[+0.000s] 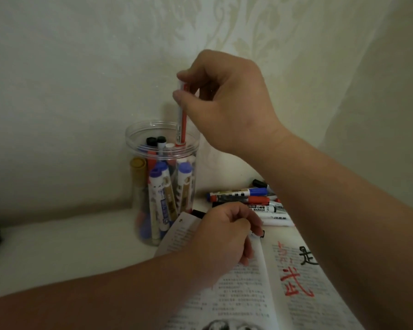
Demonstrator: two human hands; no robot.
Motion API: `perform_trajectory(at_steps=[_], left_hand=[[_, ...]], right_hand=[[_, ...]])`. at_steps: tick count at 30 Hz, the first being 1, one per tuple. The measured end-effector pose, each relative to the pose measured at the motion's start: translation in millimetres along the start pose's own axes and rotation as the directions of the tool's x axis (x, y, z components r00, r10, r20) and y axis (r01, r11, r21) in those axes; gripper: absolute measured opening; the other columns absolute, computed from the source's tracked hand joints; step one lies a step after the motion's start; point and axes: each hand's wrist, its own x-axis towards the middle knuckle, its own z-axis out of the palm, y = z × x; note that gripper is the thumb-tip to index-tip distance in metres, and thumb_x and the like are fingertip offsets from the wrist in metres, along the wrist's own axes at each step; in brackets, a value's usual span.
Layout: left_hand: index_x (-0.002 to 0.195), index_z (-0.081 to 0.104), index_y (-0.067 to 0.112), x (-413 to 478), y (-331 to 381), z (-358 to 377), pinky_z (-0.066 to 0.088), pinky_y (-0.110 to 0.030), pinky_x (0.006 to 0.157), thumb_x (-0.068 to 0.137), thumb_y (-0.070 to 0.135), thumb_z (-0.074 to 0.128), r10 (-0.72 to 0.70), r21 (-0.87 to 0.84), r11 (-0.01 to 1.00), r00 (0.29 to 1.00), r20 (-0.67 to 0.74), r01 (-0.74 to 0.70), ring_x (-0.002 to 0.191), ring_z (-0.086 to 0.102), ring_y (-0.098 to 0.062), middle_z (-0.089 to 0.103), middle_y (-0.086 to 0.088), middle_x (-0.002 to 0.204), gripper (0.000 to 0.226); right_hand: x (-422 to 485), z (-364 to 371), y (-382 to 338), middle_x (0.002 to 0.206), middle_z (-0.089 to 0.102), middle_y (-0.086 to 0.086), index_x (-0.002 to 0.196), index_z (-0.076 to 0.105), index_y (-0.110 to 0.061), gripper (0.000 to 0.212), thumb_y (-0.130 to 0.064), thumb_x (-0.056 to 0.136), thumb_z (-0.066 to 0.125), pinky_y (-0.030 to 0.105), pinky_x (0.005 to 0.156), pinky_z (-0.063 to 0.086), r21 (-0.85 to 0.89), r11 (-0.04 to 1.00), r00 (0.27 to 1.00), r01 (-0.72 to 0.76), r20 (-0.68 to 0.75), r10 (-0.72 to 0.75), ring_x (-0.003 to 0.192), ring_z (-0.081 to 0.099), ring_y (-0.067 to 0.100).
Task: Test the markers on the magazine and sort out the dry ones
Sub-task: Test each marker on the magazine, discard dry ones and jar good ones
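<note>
Clear plastic jar [191, 153] stood at the back of the pale table [69, 246], against the wall [69, 67], packed with blue, black, red and gold markers. Right hand [227, 103] pinched a red marker [181, 125] by its upper end between thumb and fingers. It hung upright, its lower end just inside the jar's mouth on the 3 o'clock side. Left hand [222, 232] rested on the open magazine [248, 289], at 5 o'clock from the jar. Its fingers were curled round what looked like a white marker [256, 234], with a black end showing at the fingertips. A pile [243, 198] of about 6 markers lay flat at 3 o'clock from the jar, just beyond the magazine's top edge. Red scrawl [296, 284] and black scrawl [306, 257] marked the right page.
</note>
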Motion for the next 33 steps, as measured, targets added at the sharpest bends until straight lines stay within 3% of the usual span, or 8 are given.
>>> perform_trajectory(at_steps=[5, 9, 16, 18, 22, 26, 29, 33], left_hand=[[0.087, 0.067, 0.009, -0.8, 0.1, -1.2, 0.048, -0.029, 0.048, 0.094, -0.007, 0.04, 0.004, 0.012, 1.0, 1.0, 0.019, -0.004, 0.051, 0.053, -0.015, 0.072, -0.003, 0.08, 0.032], [0.088, 0.067, 0.008, -2.5, 1.1, -0.8, 0.047, -0.026, 0.047, 0.094, -0.007, 0.04, -0.001, 0.01, 1.0, 1.0, 0.029, 0.001, 0.05, 0.052, -0.013, 0.07, 0.0, 0.076, 0.032], [0.084, 0.066, 0.01, -2.5, 1.5, -0.8, 0.047, -0.025, 0.047, 0.094, -0.007, 0.04, -0.007, 0.028, 1.0, 1.0, 0.029, 0.007, 0.048, 0.051, -0.012, 0.068, 0.003, 0.069, 0.033], [0.085, 0.067, 0.011, -1.4, -0.2, -0.8, 0.047, -0.027, 0.048, 0.093, -0.007, 0.041, -0.002, 0.024, 1.0, 1.0, 0.027, 0.001, 0.051, 0.052, -0.013, 0.07, 0.001, 0.076, 0.033], [0.08, 0.067, 0.013, 0.0, -1.9, -1.4, 0.045, -0.029, 0.047, 0.092, -0.007, 0.041, 0.022, -0.005, 1.0, 1.0, -0.023, -0.022, 0.05, 0.052, -0.016, 0.071, -0.001, 0.073, 0.036], [0.072, 0.062, 0.007, 4.1, -2.5, -4.9, 0.035, -0.024, 0.038, 0.088, -0.012, 0.033, 0.089, -0.181, 0.977, 0.985, -0.147, -0.116, 0.042, 0.042, -0.021, 0.062, -0.009, 0.063, 0.039], [0.071, 0.06, 0.005, 7.8, -6.2, -5.4, 0.031, -0.023, 0.037, 0.089, -0.011, 0.03, 0.107, -0.255, 0.956, 0.981, -0.161, -0.146, 0.04, 0.037, -0.023, 0.056, -0.012, 0.059, 0.04], [0.059, 0.065, 0.018, 9.5, -9.9, -4.0, 0.03, -0.025, 0.038, 0.091, -0.009, 0.032, 0.16, -0.189, 0.965, 0.978, -0.133, -0.183, 0.039, 0.038, -0.023, 0.055, -0.011, 0.058, 0.053]], right_hand=[[-0.9, -0.8, -5.5, 0.078, 0.072, -0.003, 0.083, 0.073, -0.013, 0.005, -0.012, 0.086, 0.077, 0.023, 0.069, 0.058, 0.086, 0.96, 0.96, -0.268, 0.107, 0.259, 0.072, 0.069, 0.008], [-12.2, 3.1, -7.4, 0.096, 0.066, -0.009, 0.089, 0.077, -0.022, 0.032, -0.041, 0.101, 0.054, 0.027, 0.087, 0.043, -0.311, 0.942, 0.877, -0.127, 0.409, 0.253, 0.101, 0.053, 0.01], [-21.7, 1.8, -14.2, 0.128, 0.047, -0.012, 0.1, 0.076, -0.024, 0.055, -0.048, 0.107, 0.027, 0.038, 0.11, 0.024, -0.313, 0.928, 0.756, -0.202, 0.552, 0.351, 0.125, 0.032, 0.011], [-23.3, -5.1, -12.9, 0.125, 0.05, -0.003, 0.109, 0.072, -0.019, 0.051, -0.043, 0.108, 0.028, 0.038, 0.106, 0.033, -0.228, 0.944, 0.788, -0.241, 0.521, 0.327, 0.122, 0.04, 0.016], [-38.0, -36.9, 5.7, 0.102, 0.067, 0.003, 0.103, 0.072, -0.013, 0.028, -0.027, 0.104, 0.049, 0.024, 0.081, 0.048, -0.016, 0.913, 0.9, -0.407, 0.165, 0.404, 0.093, 0.061, 0.011], [-83.7, -70.2, 33.3, 0.078, 0.068, -0.014, 0.088, 0.076, -0.025, 0.005, -0.026, 0.089, 0.071, 0.008, 0.058, 0.045, -0.434, 0.792, 0.713, -0.428, 0.376, 0.591, 0.072, 0.064, 0.005], [-120.3, -76.8, 40.8, 0.08, 0.068, -0.015, 0.088, 0.075, -0.029, 0.008, -0.037, 0.086, 0.075, 0.019, 0.064, 0.052, -0.547, 0.756, 0.545, -0.36, 0.535, 0.646, 0.074, 0.064, 0.006], [-142.3, -64.4, 43.0, 0.092, 0.064, -0.015, 0.097, 0.069, -0.033, 0.014, -0.04, 0.085, 0.074, 0.032, 0.076, 0.055, -0.539, 0.804, 0.529, -0.252, 0.619, 0.581, 0.084, 0.061, 0.008]])
